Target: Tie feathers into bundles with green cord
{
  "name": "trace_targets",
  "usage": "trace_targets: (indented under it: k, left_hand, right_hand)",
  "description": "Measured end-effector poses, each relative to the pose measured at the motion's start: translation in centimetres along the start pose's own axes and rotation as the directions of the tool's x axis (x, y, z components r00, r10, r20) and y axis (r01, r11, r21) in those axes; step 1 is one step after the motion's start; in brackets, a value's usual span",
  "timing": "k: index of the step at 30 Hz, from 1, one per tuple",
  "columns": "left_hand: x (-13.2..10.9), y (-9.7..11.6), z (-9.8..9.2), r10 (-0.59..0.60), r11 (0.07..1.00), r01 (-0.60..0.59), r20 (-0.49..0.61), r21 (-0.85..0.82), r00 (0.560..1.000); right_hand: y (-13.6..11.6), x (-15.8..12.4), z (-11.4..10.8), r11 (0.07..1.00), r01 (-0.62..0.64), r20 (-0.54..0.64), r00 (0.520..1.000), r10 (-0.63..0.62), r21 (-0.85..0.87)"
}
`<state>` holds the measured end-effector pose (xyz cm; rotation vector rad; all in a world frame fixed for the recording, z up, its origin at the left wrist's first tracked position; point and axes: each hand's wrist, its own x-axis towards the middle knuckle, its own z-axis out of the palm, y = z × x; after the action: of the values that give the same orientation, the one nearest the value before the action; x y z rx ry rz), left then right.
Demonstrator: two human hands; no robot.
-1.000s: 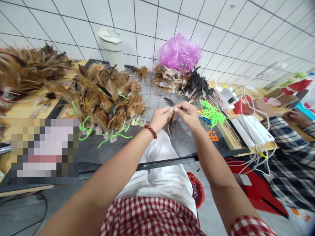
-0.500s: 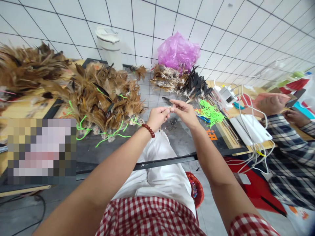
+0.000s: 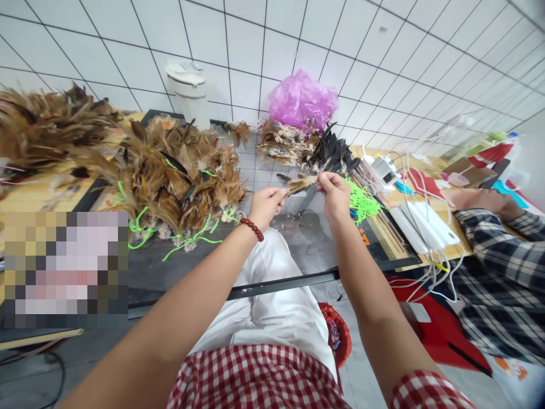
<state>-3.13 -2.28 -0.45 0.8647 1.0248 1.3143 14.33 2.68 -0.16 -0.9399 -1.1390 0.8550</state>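
Brown feathers (image 3: 300,184) stretch between my two hands above the dark tabletop (image 3: 306,250). My left hand (image 3: 269,205), with a beaded bracelet at the wrist, is closed on their left end. At the other end, the fingers of my right hand (image 3: 334,190) pinch them. A large heap of brown feathers (image 3: 179,176) tied with bright green cord lies left of my hands. Beyond them sit pale-based feathers (image 3: 283,143) and black feathers (image 3: 334,149). Right beside my right hand is a tangle of green cord (image 3: 363,203).
A white lidded cup (image 3: 187,91) and a pink plastic bag (image 3: 303,101) stand by the tiled wall. More feathers (image 3: 46,125) lie far left. White cables and a white power strip (image 3: 426,224) are at right, near another person's plaid sleeve (image 3: 489,238). A red basket (image 3: 340,335) is below.
My hands were close together at the fingertips; now they are farther apart, with the brown feathers showing between them. My right hand has turned. The view has shifted slightly.
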Motion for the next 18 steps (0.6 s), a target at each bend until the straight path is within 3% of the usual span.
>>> trace_targets:
  k: [4,7,10,12,15,18]
  left_hand:
    - [1.2,0.1,-1.0,0.108,0.992,-0.121,-0.222,-0.043,0.969]
    - [1.9,0.2,-1.7,0.313,0.948,-0.281,-0.278,0.15,0.908]
    - [1.6,0.3,-1.8,0.63,0.727,-0.516,-0.138,0.453,0.765]
    - [0.9,0.3,-1.4,0.704,0.578,-0.602,0.036,0.55,0.709]
    - [0.0,0.0,-0.7,0.663,0.527,-0.664,0.232,0.529,0.711]
    - [-0.3,-0.5,-0.4,0.556,0.651,-0.617,0.276,0.441,0.784]
  right_hand:
    - [0.2,1.0,-1.0,1.0,0.027,-0.165,0.986,-0.028,-0.008]
    - [-0.3,0.3,-0.5,0.988,0.105,-0.101,0.988,-0.117,-0.114]
    - [-0.9,-1.3,0.8,0.947,0.206,0.122,0.976,-0.18,-0.248]
    - [-1.2,-2.6,1.9,0.905,0.286,0.281,0.939,-0.199,-0.314]
    - [-1.7,-3.8,2.9,0.855,0.404,0.427,0.87,-0.247,-0.327]
    - [-2.0,-4.2,3.1,0.836,0.458,0.449,0.842,-0.299,-0.301]
